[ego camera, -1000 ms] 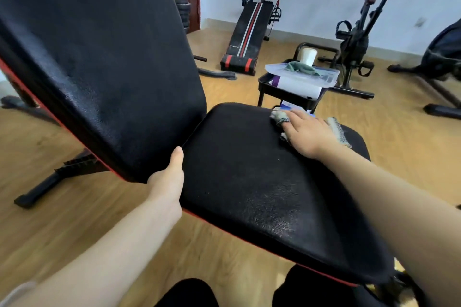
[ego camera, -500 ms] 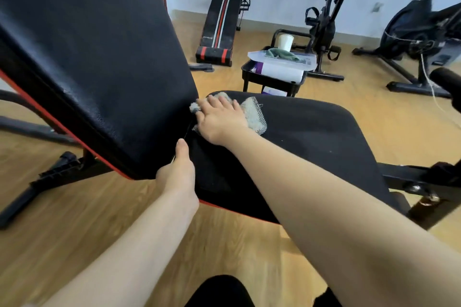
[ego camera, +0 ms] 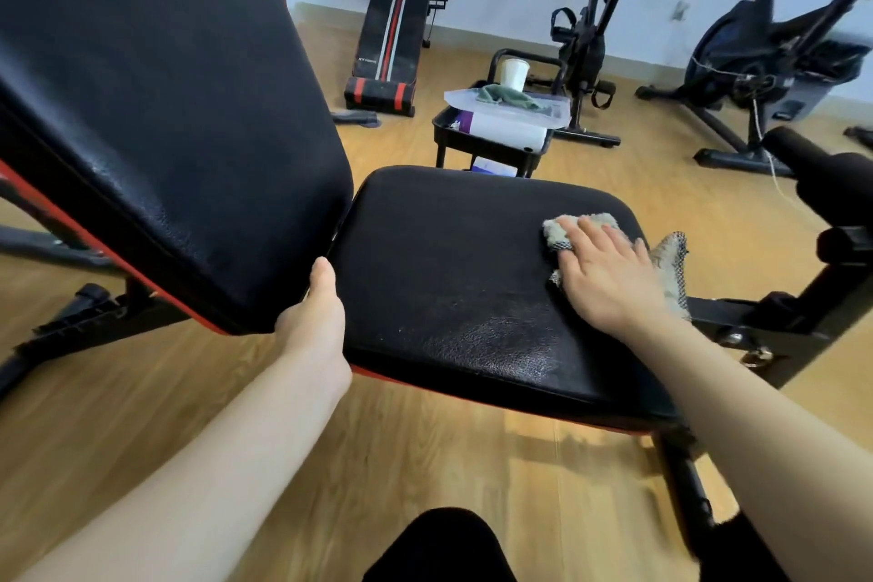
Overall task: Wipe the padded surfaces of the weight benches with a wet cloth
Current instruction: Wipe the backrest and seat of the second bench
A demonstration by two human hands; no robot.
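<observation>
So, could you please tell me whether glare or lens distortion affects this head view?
Head view: glare sheens the seat pad near its front edge; wide-angle distortion bows the backrest and stretches both forearms; right hand and cloth stay sharp.

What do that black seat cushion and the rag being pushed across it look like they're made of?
The seat pad looks like black faux leather or vinyl: fine pebbled grain, with a soft sheen near its front edge. The cloth under the right hand looks like fuzzy grey-green fabric with an open mesh layer showing at its edges; the exact fibre is unclear.
</observation>
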